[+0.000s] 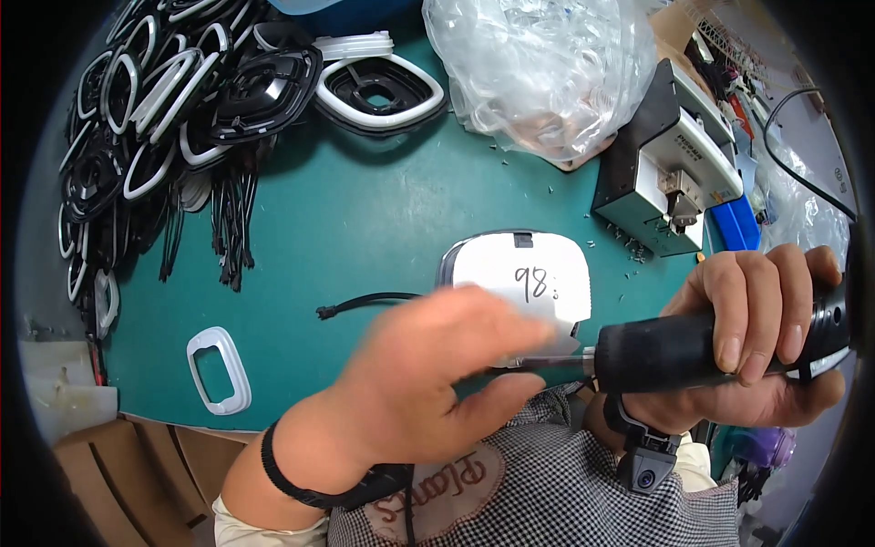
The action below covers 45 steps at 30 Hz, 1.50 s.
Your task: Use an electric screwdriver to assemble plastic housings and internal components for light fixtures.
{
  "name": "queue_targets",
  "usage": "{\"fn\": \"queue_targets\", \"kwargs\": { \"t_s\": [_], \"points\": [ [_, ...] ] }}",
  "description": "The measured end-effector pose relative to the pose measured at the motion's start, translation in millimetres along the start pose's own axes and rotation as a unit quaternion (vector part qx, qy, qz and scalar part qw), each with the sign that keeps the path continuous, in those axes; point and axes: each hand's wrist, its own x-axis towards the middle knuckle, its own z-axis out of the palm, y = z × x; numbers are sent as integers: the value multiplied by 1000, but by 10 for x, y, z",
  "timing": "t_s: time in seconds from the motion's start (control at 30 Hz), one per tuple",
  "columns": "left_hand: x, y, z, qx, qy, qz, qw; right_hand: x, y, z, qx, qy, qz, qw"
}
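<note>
My right hand (766, 319) is wrapped around a black electric screwdriver (656, 351), held level with its thin metal bit (556, 362) aimed left. Beside the bit is my left hand (428, 365), smeared by motion, its thumb and fingers apart on either side of the bit. I make out nothing held in it. Just beyond lies a white rounded-square housing (492, 260) with handwriting on its face and a dark rim. My left hand and the screwdriver hide its near side. A black cable (374, 298) with a small plug stretches out from its left side.
On the green table (365, 228), black-and-white frames (164, 91) pile up at far left, with one frame (401, 118) nearby. A white ring (219, 369) lies at near left. A clear plastic bag (547, 73), a screw feeder (670, 173) and loose screws (638, 260) are at right.
</note>
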Motion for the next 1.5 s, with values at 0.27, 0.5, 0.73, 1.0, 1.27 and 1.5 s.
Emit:
{"fn": "queue_targets", "kwargs": {
  "t_s": [0.27, 0.5, 0.73, 1.0, 1.27, 1.5],
  "points": [
    [64, -94, 18, 301, 7, -53, 952, 30, -68, -201, -70, -109, 16, 991],
    [61, -225, 187, 320, -47, -130, 937, -109, 119, -266, -108, -135, 3, 985],
    [54, -278, 192, 270, -43, -147, 951, -144, 220, -306, -142, -135, 5, 981],
    [63, -298, 196, 263, -29, -140, 954, -105, 220, -320, -176, -176, 23, 968],
    [71, -305, 200, 256, -15, -124, 958, -59, 230, -257, -209, -241, 47, 947],
    [12, -364, 203, 253, -5, -108, 961, 0, 305, -155, -215, -299, 59, 928]
  ]
}}
